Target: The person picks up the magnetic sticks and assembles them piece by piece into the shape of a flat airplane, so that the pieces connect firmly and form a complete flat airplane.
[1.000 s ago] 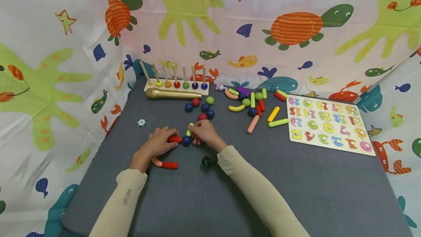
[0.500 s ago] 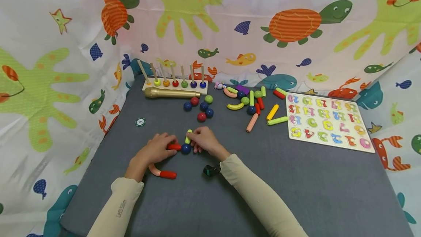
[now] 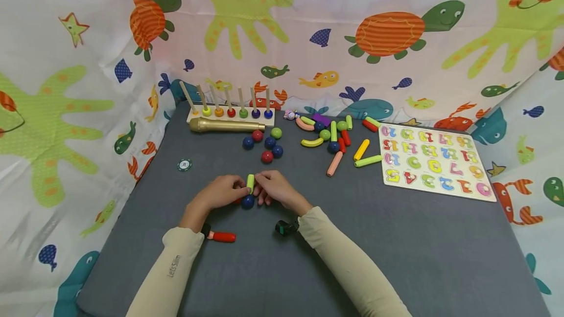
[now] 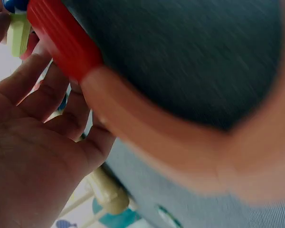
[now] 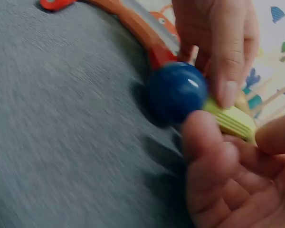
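A dark blue ball joins a short lime-green ridged stick and a red stick. My left hand comes in from the left, pinching the green stick between thumb and finger just above the ball. On the other side, my right hand holds that stick near its free end, fingers curled. From the red stick runs a curved salmon piece, mostly hidden under my left wrist in the head view. A second red stick shows at the far end of this curve.
Several loose balls lie behind my hands, before a gold microphone-like rod and a pegboard. Mixed sticks and balls are scattered rightward, beside a number puzzle board. A poker chip lies left.
My left hand has shifted from the red stick to the green stick, its thumb now before it. The right hand stays by the green stick, which now stands more upright.
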Tool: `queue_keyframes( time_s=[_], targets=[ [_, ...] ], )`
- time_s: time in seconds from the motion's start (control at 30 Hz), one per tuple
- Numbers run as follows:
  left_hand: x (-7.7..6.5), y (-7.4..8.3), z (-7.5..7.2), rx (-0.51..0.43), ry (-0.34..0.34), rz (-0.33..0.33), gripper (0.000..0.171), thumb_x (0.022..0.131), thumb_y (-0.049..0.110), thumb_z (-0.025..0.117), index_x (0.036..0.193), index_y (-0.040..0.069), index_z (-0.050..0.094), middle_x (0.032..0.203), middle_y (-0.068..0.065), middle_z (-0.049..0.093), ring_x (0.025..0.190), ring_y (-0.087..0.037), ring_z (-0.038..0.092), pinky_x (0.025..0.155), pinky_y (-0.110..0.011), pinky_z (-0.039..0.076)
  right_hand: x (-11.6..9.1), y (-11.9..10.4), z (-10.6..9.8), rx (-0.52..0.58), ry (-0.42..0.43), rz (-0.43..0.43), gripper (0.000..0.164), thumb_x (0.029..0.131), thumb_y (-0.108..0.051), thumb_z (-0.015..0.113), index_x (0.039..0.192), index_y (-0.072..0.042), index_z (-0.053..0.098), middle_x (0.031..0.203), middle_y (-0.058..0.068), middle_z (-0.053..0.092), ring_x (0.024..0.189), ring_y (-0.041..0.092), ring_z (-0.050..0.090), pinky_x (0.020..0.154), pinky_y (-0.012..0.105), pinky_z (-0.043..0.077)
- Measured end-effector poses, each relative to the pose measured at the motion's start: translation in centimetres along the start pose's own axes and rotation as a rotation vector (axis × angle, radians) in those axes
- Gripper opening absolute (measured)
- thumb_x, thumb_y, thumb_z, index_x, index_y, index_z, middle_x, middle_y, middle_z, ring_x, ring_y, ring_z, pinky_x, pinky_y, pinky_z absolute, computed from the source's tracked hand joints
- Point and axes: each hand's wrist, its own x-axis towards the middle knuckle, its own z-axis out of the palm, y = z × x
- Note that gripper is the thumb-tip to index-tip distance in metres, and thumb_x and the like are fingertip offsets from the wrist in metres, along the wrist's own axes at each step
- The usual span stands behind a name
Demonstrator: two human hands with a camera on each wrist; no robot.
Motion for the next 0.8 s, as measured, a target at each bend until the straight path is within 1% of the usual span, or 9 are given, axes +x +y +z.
queue_keyframes(
  time_s=[0.07, 0.13, 0.2, 0.33, 0.43, 0.5, 0.6, 0.67, 0.8],
  targets=[
    [0.4, 0.0, 0.3, -0.027, 0.006, 0.001, 0.026, 0.105, 0.029, 0.069, 0.103, 0.003, 0.072, 0.078, -0.002, 0.059, 0.068, -0.018, 0.053, 0.065, -0.034, 0.041, 0.0, -0.1, -0.8, -0.028, -0.020, -0.007, 0.036, 0.117, -0.022, 0.046, 0.112, 0.004, 0.071, 0.086, 0.014, 0.069, 0.058, 0.016, 0.063, 0.050, 0.027, 0.048],
    [0.6, 0.0, 0.6, -0.037, 0.016, 0.000, 0.023, 0.103, 0.028, 0.071, 0.096, 0.006, 0.070, 0.077, -0.001, 0.058, 0.067, -0.017, 0.052, 0.064, -0.033, 0.040, 0.2, -0.4, -1.9, -0.109, 0.011, -0.048, 0.034, 0.116, -0.021, 0.047, 0.114, 0.003, 0.071, 0.088, 0.013, 0.070, 0.061, 0.017, 0.064, 0.053, 0.028, 0.050],
    [0.6, 0.0, 0.8, -0.042, 0.025, 0.006, 0.021, 0.103, 0.026, 0.071, 0.093, 0.007, 0.069, 0.076, -0.001, 0.058, 0.067, -0.017, 0.052, 0.064, -0.033, 0.040, 0.4, -0.9, -3.6, -0.185, 0.112, -0.101, 0.031, 0.115, -0.020, 0.050, 0.115, 0.003, 0.072, 0.092, 0.015, 0.071, 0.066, 0.021, 0.066, 0.056, 0.031, 0.052],
    [0.6, 0.3, 0.7, -0.067, 0.022, 0.007, 0.022, 0.103, 0.025, 0.072, 0.092, 0.007, 0.067, 0.076, -0.002, 0.056, 0.067, -0.018, 0.051, 0.064, -0.034, 0.038, 1.1, -1.7, -7.4, -0.346, 0.407, -0.202, 0.023, 0.109, -0.014, 0.058, 0.115, 0.002, 0.072, 0.102, 0.017, 0.072, 0.085, 0.028, 0.068, 0.071, 0.039, 0.056],
    [0.7, 0.3, 0.7, -0.058, 0.005, 0.007, 0.022, 0.103, 0.025, 0.072, 0.092, 0.007, 0.066, 0.077, -0.002, 0.055, 0.068, -0.018, 0.050, 0.065, -0.033, 0.038, 1.9, -1.9, -9.9, -0.574, 0.527, -0.221, 0.023, 0.104, -0.009, 0.060, 0.121, 0.004, 0.071, 0.112, 0.021, 0.068, 0.101, 0.035, 0.065, 0.088, 0.046, 0.054],
    [0.9, 0.2, 0.6, -0.048, -0.006, 0.008, 0.022, 0.103, 0.025, 0.072, 0.093, 0.007, 0.066, 0.078, -0.002, 0.055, 0.069, -0.018, 0.050, 0.066, -0.033, 0.038, 2.3, -1.8, -11.1, -0.799, 0.538, -0.208, 0.026, 0.102, -0.005, 0.059, 0.123, 0.007, 0.069, 0.117, 0.025, 0.065, 0.108, 0.041, 0.062, 0.096, 0.052, 0.050],
    [1.0, 0.1, 0.5, -0.036, -0.021, 0.002, 0.021, 0.103, 0.024, 0.072, 0.095, 0.006, 0.066, 0.081, -0.003, 0.056, 0.070, -0.018, 0.051, 0.066, -0.032, 0.039, 2.7, -1.6, -12.1, -1.062, 0.512, -0.153, 0.030, 0.100, -0.003, 0.057, 0.126, 0.008, 0.066, 0.123, 0.032, 0.061, 0.114, 0.051, 0.057, 0.098, 0.061, 0.049],
    [0.9, 0.1, 0.4, -0.047, -0.029, 0.004, 0.020, 0.103, 0.024, 0.072, 0.097, 0.005, 0.066, 0.082, -0.003, 0.056, 0.072, -0.018, 0.052, 0.067, -0.032, 0.040, 2.8, -1.6, -12.4, -1.173, 0.502, -0.116, 0.031, 0.099, -0.003, 0.056, 0.126, 0.008, 0.065, 0.125, 0.034, 0.060, 0.116, 0.055, 0.054, 0.099, 0.063, 0.048],
    [0.7, 0.4, 0.1, -0.121, -0.041, 0.010, 0.019, 0.103, 0.023, 0.072, 0.102, 0.004, 0.065, 0.085, -0.004, 0.057, 0.074, -0.018, 0.052, 0.068, -0.032, 0.040, 3.2, -1.5, -13.0, -1.290, 0.507, -0.072, 0.028, 0.099, -0.006, 0.059, 0.121, 0.009, 0.065, 0.124, 0.034, 0.060, 0.118, 0.053, 0.054, 0.103, 0.062, 0.044]
  ],
)
